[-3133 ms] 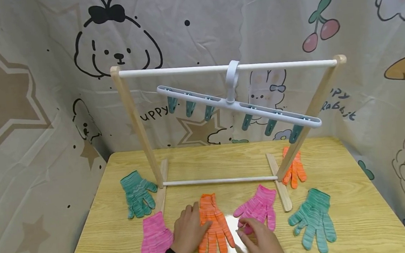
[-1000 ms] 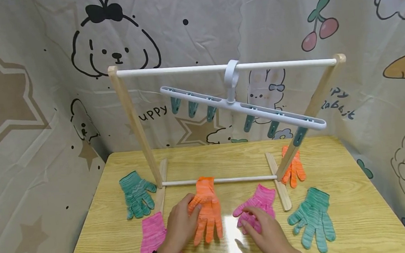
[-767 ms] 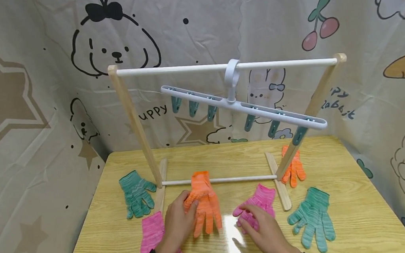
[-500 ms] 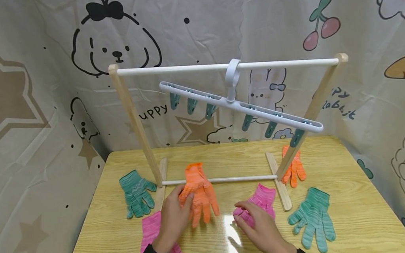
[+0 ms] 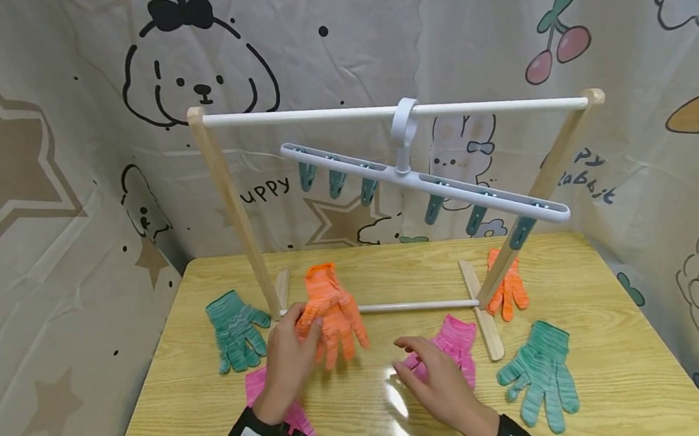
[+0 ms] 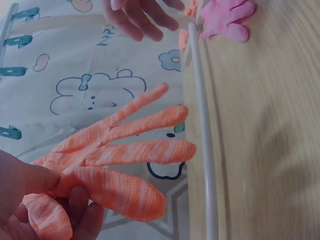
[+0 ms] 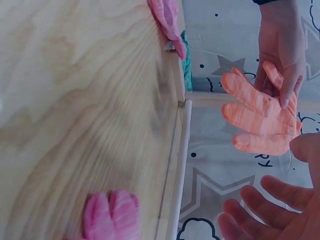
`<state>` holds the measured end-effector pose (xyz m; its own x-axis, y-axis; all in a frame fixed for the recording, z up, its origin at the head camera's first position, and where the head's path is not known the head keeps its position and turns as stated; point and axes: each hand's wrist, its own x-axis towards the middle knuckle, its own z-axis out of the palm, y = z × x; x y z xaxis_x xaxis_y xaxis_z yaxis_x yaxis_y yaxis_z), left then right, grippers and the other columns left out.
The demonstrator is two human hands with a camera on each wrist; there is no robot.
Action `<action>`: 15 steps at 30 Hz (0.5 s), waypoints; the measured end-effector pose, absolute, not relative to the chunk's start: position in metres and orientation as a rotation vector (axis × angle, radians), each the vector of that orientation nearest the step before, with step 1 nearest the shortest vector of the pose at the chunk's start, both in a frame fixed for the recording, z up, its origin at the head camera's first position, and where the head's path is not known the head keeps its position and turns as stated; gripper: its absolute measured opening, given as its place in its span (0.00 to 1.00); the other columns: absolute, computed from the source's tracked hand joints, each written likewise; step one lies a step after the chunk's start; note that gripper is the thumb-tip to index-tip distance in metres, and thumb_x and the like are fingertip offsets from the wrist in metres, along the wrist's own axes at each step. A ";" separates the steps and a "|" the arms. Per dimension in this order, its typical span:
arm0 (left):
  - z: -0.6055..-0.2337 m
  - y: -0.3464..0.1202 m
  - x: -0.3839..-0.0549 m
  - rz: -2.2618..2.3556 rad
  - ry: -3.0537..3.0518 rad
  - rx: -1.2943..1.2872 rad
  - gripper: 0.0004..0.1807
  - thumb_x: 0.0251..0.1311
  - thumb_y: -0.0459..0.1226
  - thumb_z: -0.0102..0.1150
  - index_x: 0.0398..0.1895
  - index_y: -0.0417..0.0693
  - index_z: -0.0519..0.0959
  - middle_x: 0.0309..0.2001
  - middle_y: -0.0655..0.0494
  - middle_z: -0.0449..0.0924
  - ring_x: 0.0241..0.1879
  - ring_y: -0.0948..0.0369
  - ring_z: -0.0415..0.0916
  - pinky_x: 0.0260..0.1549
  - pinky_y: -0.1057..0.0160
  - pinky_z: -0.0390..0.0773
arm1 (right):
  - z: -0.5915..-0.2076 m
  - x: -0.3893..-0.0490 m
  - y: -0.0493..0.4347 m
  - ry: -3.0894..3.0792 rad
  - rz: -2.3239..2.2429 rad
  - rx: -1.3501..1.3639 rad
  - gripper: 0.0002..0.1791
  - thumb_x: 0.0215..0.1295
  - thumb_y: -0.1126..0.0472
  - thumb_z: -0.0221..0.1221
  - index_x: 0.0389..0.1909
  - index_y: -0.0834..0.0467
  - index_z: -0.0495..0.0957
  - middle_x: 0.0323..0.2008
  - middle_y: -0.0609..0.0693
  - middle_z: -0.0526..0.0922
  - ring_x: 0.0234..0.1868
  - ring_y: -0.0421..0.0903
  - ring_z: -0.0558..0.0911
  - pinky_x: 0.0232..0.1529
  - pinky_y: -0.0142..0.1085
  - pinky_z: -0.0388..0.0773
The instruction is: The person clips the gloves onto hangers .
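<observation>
My left hand (image 5: 289,359) pinches an orange knitted glove (image 5: 334,305) near its thumb side, holding it up off the table with the cuff upward and the fingers hanging. In the left wrist view, the thumb presses on the glove fabric (image 6: 125,192) with the fingers behind it. My right hand (image 5: 441,383) hovers with relaxed, parted fingers and holds nothing; it overlaps a pink glove (image 5: 457,338) lying on the table. Above both hands, a pale grey clip hanger (image 5: 404,177) with several teal clips (image 5: 435,206) hangs from the rack's top rod (image 5: 304,115).
Wooden posts (image 5: 235,213) and a low white rod (image 5: 418,306) form the rack. A green glove (image 5: 235,331) lies left, another green glove (image 5: 542,374) right. A second orange glove (image 5: 508,291) lies behind the right post. Another pink glove (image 5: 300,420) is partly hidden by my left arm.
My left hand has taken the orange glove off the table and lifted it up and to the left, past the low rod. The right hand has shifted slightly and spread its fingers; the hanger sways a little.
</observation>
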<state>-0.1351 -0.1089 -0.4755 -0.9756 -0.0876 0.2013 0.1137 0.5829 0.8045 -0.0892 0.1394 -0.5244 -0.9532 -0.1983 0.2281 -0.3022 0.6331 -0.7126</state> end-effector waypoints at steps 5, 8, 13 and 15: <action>-0.471 -0.112 -0.138 -1.384 -2.596 0.008 0.11 0.68 0.34 0.62 0.51 0.42 0.80 0.43 0.45 0.86 0.34 0.57 0.78 0.32 0.62 0.75 | -0.519 -0.099 0.134 -2.739 1.329 0.396 0.19 0.72 0.53 0.60 0.60 0.53 0.78 0.55 0.50 0.84 0.53 0.49 0.83 0.49 0.42 0.82; -0.470 -0.114 -0.141 -1.371 -2.598 0.021 0.12 0.68 0.35 0.61 0.52 0.41 0.79 0.47 0.44 0.85 0.40 0.54 0.80 0.37 0.58 0.77 | -0.515 -0.105 0.130 -2.730 1.353 0.400 0.19 0.73 0.53 0.60 0.61 0.54 0.77 0.56 0.50 0.84 0.55 0.48 0.82 0.52 0.41 0.81; -0.470 -0.118 -0.145 -1.363 -2.574 0.015 0.11 0.68 0.34 0.61 0.51 0.41 0.79 0.46 0.43 0.86 0.42 0.51 0.81 0.39 0.55 0.77 | -0.507 -0.115 0.123 -2.682 1.341 0.433 0.19 0.73 0.54 0.59 0.61 0.55 0.77 0.55 0.54 0.84 0.54 0.49 0.83 0.51 0.43 0.82; -0.469 -0.118 -0.145 -1.369 -2.567 0.011 0.11 0.68 0.34 0.61 0.52 0.41 0.79 0.45 0.43 0.86 0.40 0.52 0.81 0.36 0.57 0.76 | -0.504 -0.119 0.119 -2.662 1.341 0.449 0.19 0.74 0.54 0.59 0.62 0.55 0.77 0.55 0.55 0.84 0.53 0.50 0.83 0.51 0.44 0.82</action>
<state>-0.1453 -0.1183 -0.4686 -0.9731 -0.1151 0.1994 0.1014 0.5634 0.8200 -0.1193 0.1193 -0.5038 -0.9477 -0.2057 0.2439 -0.3184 0.5616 -0.7636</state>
